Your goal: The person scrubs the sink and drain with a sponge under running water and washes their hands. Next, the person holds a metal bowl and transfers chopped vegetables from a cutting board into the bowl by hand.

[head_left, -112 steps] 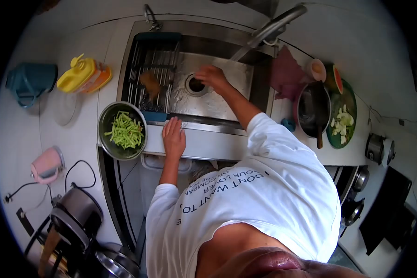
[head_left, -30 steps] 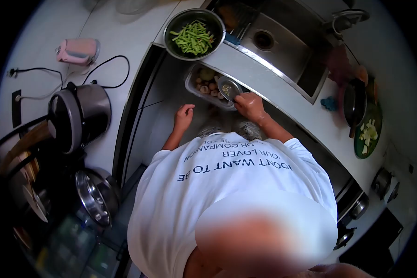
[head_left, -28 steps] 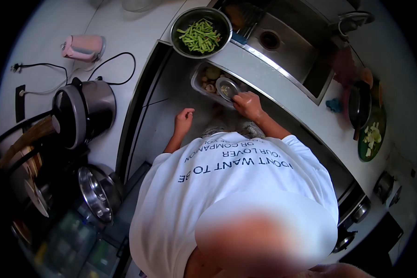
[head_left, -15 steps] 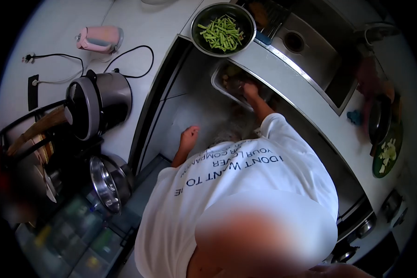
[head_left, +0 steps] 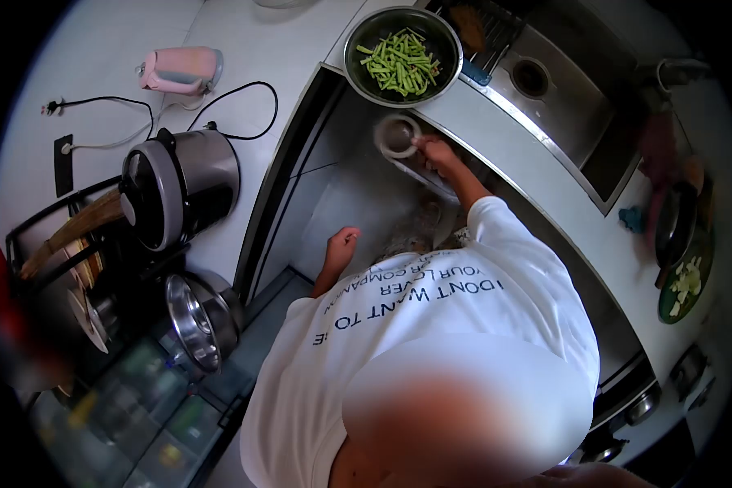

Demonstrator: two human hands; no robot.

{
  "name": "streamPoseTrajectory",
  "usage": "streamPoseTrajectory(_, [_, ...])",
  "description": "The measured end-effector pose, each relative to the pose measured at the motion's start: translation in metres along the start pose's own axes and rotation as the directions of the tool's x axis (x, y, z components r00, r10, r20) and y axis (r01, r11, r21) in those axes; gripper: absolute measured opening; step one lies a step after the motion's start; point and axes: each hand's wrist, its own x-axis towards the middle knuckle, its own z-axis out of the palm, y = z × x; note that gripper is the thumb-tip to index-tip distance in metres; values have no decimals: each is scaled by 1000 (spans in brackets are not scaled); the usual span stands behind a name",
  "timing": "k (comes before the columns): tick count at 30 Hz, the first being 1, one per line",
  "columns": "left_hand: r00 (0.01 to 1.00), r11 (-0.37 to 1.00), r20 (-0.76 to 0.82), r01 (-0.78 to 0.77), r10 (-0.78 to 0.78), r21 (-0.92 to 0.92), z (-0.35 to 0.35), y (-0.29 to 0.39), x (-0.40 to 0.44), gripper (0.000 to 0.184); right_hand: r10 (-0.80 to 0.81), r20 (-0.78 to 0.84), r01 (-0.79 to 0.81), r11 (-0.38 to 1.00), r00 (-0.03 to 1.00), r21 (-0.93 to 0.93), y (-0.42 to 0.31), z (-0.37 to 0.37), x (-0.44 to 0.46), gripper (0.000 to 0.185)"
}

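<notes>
My right hand (head_left: 437, 156) is closed on the rim of a small round bowl (head_left: 398, 137), which is slightly blurred. The bowl is below the counter edge, over one end of a clear plastic bin (head_left: 421, 174), and hides part of it. My left hand (head_left: 343, 242) hangs low in front of my body, its fingers curled in, with nothing visible in it. On the counter edge above the small bowl stands a metal bowl (head_left: 355, 67) of cut green beans (head_left: 400, 63).
A sink (head_left: 561, 85) with a rack (head_left: 492, 41) lies at the upper right. Beyond it are a dark pan (head_left: 673, 224) and a green plate (head_left: 667, 307) with chopped pale pieces. At left are a pink kettle (head_left: 179, 69), a cooker (head_left: 207, 175) and metal bowls (head_left: 191, 325).
The view has shifted, leaving the sink for the space below the counter. My right hand has taken hold of the small bowl, whose earlier contents no longer show. My left hand has left the counter and curled.
</notes>
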Motion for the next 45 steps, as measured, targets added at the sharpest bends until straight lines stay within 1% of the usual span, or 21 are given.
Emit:
streamPoseTrajectory(2, [980,944,-18,-184,196,273,8,-30,0,12,-102,-8,102,994,995,-30,17,-9,10,22])
streamPoseTrajectory(3, [960,828,-11,-234,279,510,22,-69,-5,12,-153,-5,153,987,988,-51,22,-10,15,23])
streamPoseTrajectory(4, [942,731,16,-272,336,626,23,-81,-13,12,-206,42,200,973,978,118,31,-5,21,22])
streamPoseTrajectory(5, [919,617,42,-297,392,729,24,-92,-22,12,-124,132,109,987,984,114,2,-7,-8,20])
streamPoseTrajectory(7, [866,518,71,-360,496,775,21,-87,-18,11,-113,317,26,964,942,264,7,-13,0,17])
streamPoseTrajectory(9, [797,367,115,-394,593,843,19,-79,-14,11,-47,61,41,995,997,90,15,-5,6,20])
streamPoseTrajectory(10, [802,374,119,-397,586,838,20,-75,-13,11,-31,-76,31,1000,997,2,23,-3,10,23])
streamPoseTrajectory(12, [850,482,104,-388,516,786,22,-66,-7,11,-163,-5,163,984,987,67,29,0,9,23])
streamPoseTrajectory(13, [823,430,108,-397,558,811,23,-62,-5,12,-229,29,225,969,973,102,26,1,6,24])
streamPoseTrajectory(14, [794,377,111,-401,598,835,23,-60,-2,12,-170,58,167,985,984,53,25,-9,-2,24])
streamPoseTrajectory(15, [671,160,164,-393,723,906,24,-57,4,12,-181,90,180,983,979,21,12,-10,-24,25])
streamPoseTrajectory(17, [788,455,50,-404,613,793,27,-39,17,12,-209,154,219,975,966,-47,-10,-17,-58,28])
streamPoseTrajectory(18, [960,849,16,-255,280,462,26,-16,24,12,-292,125,311,935,948,-171,-17,-22,-74,28])
streamPoseTrajectory(20, [987,999,153,34,-38,32,23,20,40,12,-453,101,463,849,886,-254,-39,-33,-108,25])
streamPoseTrajectory(22, [986,999,162,-28,33,-32,26,42,56,13,-676,111,665,658,728,-355,-65,-49,-141,14])
streamPoseTrajectory(25, [975,982,218,-9,51,-190,45,61,83,14,-870,300,775,135,391,-617,-104,-83,-175,7])
streamPoseTrajectory(28, [932,762,341,308,-122,-570,50,158,115,18,-864,411,726,-79,292,-683,-128,-114,-199,16])
streamPoseTrajectory(32, [911,533,411,353,-11,-769,57,262,139,25,-852,476,698,-205,218,-686,-136,-151,-209,17])
streamPoseTrajectory(34, [915,465,397,325,63,-823,69,289,145,28,-843,481,687,-204,239,-698,-136,-169,-212,16])
streamPoseTrajectory(38, [913,549,403,309,57,-777,99,309,151,25,-875,394,655,-124,283,-745,-132,-202,-208,13])
streamPoseTrajectory(45, [931,737,363,266,-30,-621,134,314,135,22,-763,147,304,68,630,-950,-110,-305,-110,7])
